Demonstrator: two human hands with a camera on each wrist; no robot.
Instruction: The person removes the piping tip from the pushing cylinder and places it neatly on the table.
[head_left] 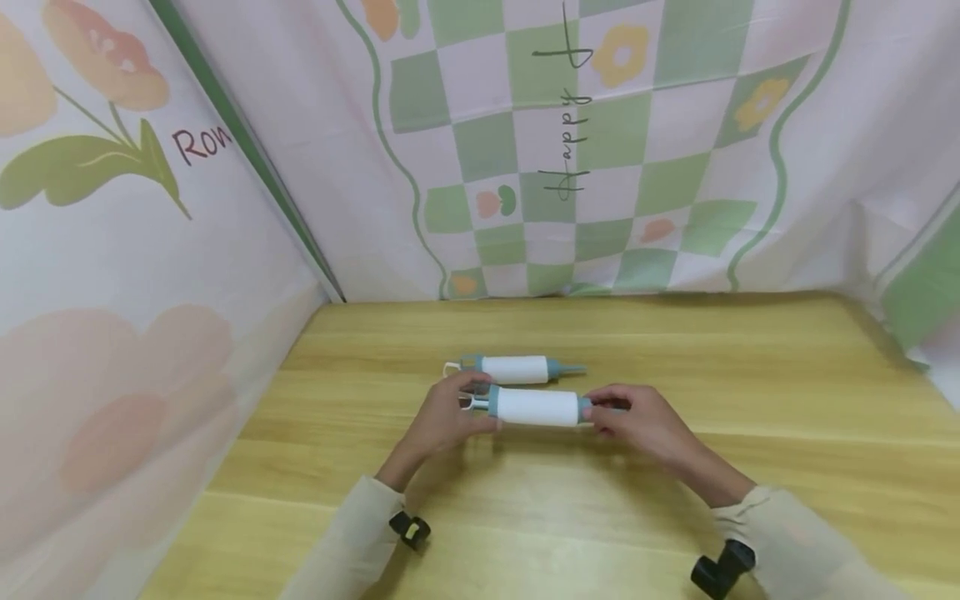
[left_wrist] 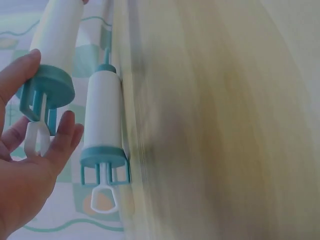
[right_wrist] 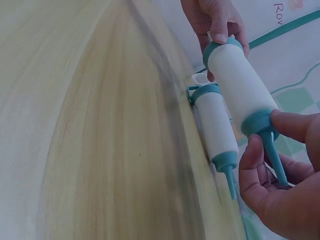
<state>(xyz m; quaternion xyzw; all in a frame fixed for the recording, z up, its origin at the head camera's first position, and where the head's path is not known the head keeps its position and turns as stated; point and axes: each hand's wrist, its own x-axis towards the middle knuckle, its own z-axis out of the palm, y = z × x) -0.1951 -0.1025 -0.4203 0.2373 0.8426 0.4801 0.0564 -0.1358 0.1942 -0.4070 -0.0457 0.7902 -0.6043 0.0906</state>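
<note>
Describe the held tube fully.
The held tube has a white, plastic-looking barrel, teal end collars, a slender teal nozzle and a white loop handle between teal prongs. It is raised roughly level above the table, nozzle rightward. The left-hand grip holds the handle-end collar; the right-hand grip pinches the nozzle end.

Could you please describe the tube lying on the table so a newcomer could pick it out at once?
Start with the wooden table, which ends at a checked cloth. Short of the cloth, the far tube lies on the table, white with teal ends. It is the one nobody holds; the near tube looks alike but is held up.
</note>
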